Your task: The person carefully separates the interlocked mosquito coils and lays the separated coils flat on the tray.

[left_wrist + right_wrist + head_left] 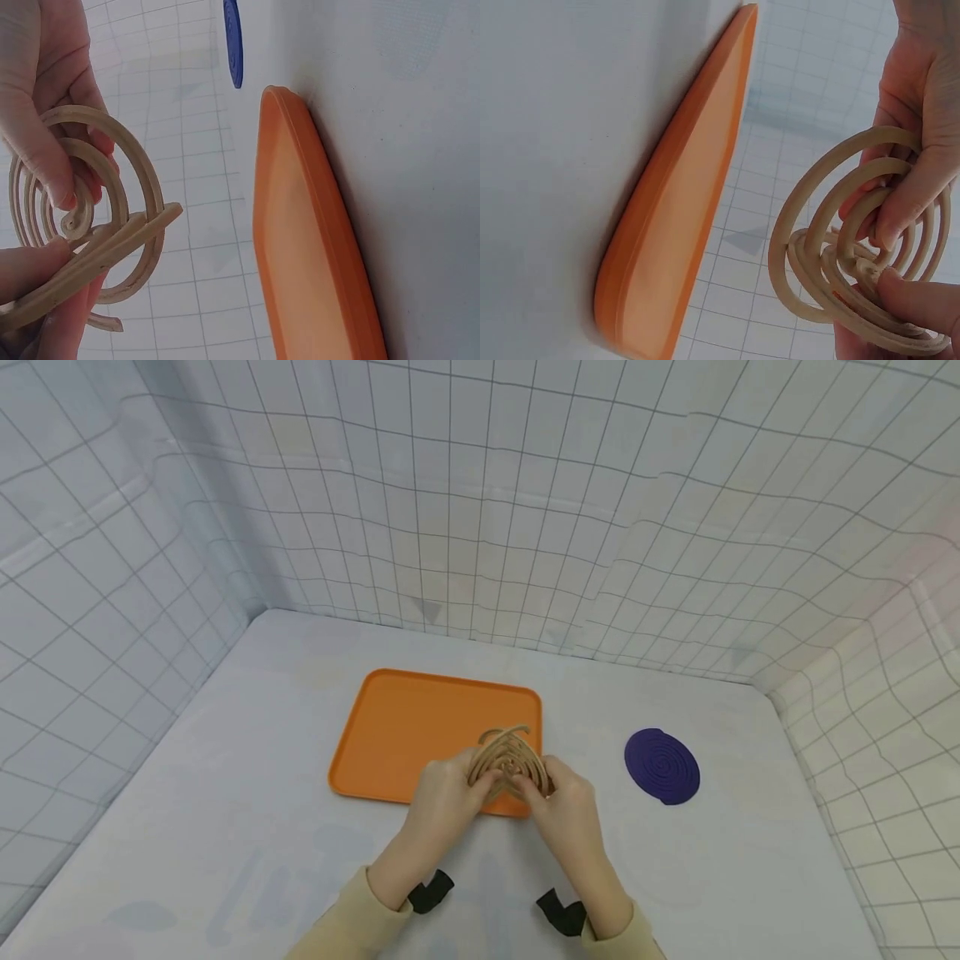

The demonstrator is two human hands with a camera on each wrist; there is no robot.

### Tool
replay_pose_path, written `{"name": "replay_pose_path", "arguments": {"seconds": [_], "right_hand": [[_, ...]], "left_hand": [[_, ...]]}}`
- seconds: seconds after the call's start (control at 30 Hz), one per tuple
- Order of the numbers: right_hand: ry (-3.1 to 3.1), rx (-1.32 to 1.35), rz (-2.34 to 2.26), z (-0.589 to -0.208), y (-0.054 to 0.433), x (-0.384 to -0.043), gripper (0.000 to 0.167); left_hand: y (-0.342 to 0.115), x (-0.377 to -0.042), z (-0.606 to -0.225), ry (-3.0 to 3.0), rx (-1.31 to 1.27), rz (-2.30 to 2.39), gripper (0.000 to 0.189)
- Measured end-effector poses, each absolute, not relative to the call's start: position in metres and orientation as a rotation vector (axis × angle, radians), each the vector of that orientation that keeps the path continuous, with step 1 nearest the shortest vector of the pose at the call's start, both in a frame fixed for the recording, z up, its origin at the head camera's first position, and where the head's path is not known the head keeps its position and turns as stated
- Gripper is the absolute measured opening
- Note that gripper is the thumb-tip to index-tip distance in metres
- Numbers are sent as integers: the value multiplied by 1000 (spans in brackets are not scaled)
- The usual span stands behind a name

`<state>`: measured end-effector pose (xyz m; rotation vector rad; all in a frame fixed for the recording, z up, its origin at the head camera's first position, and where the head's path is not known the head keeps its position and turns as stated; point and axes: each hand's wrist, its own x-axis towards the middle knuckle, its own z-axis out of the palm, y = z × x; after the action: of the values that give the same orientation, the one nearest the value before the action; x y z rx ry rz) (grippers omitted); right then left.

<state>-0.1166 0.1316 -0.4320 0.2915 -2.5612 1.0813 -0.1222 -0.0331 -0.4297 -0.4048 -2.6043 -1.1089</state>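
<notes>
A springy tan spiral coil (508, 747) is held up in both hands above the near right corner of an orange tray (420, 718). The left hand (442, 789) pinches its left side, with the thumb near the centre. From the other side, the right hand (566, 802) grips it between thumb and fingers. In the left wrist view the coil (112, 251) looks bent, its rings spread apart and one strand crossing over the others. The right wrist view shows both thumbs close together at the middle of the coil (778, 236).
To the right of the tray, a dark purple spiral disc (662, 766) lies flat on the white table (225, 777). White grid-patterned curtains (480, 510) stand behind and at both sides. Black straps (431, 892) show near the wrists.
</notes>
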Motion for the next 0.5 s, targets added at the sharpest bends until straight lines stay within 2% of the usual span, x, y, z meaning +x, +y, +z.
{"name": "replay_pose_path", "arguments": {"seconds": [0.23,0.5], "right_hand": [[-2573,236,1155,-431,135,-119,17],[-2617,217,1177,-428,138,-121,15]], "left_hand": [[-33,-122,-430,-2606,-383,-1135,26],[-36,-125,-430,-2659,-379,-1203,24]]}}
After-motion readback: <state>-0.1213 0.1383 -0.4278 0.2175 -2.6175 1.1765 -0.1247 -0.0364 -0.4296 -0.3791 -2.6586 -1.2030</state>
